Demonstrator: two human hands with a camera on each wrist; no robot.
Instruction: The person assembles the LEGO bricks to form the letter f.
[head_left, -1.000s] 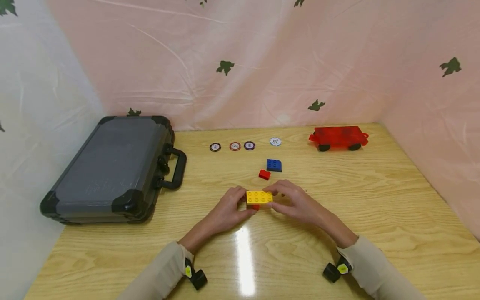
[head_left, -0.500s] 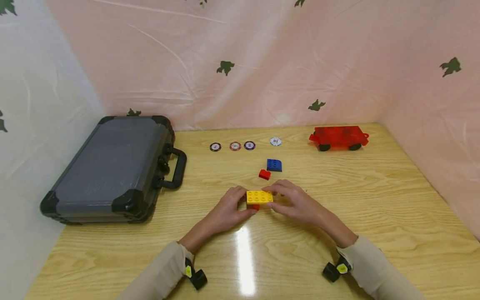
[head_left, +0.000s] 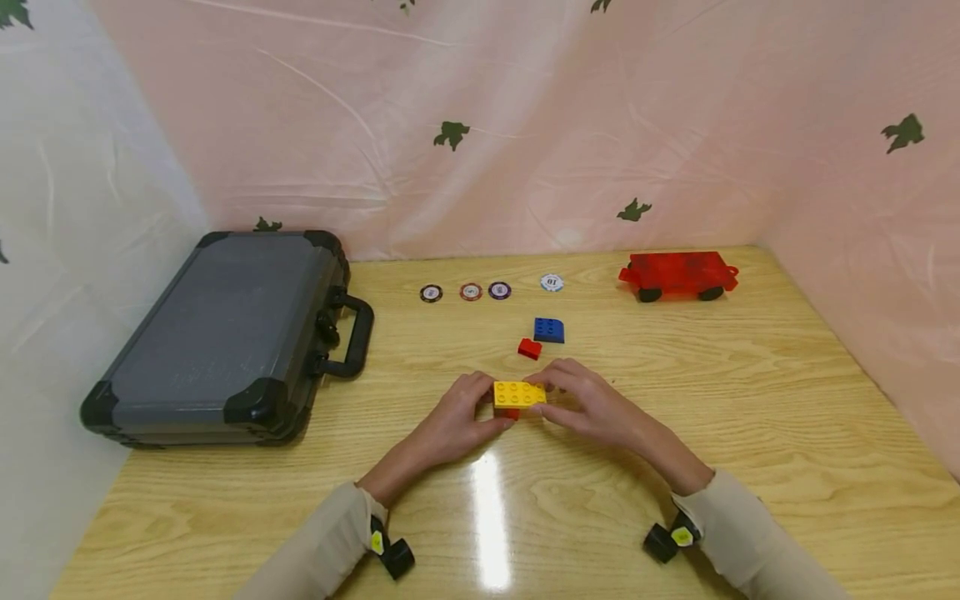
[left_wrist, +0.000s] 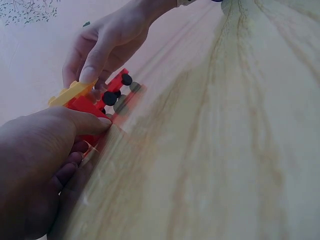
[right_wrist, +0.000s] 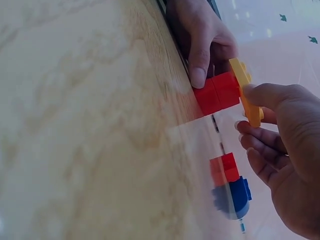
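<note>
Close to the tabletop, my left hand (head_left: 457, 425) grips a red block stack (right_wrist: 218, 93), made of two red toy bricks as the right wrist view shows. A flat yellow building plate (head_left: 517, 393) with studs lies across the top of that stack and juts out to the right. My right hand (head_left: 596, 404) pinches the plate's overhanging end between thumb and fingers. Just beyond both hands sits a small loose red brick (head_left: 529, 348). Behind it is a blue brick (head_left: 550, 331) with one rounded corner.
A grey case (head_left: 217, 333) with black corners takes up the left side, its handle (head_left: 358, 337) pointing right. Several poker chips (head_left: 471, 292) lie in a row at the back. At the back right stands a red wheeled toy wagon (head_left: 678, 275). Cloth walls border the wooden table (head_left: 750, 400).
</note>
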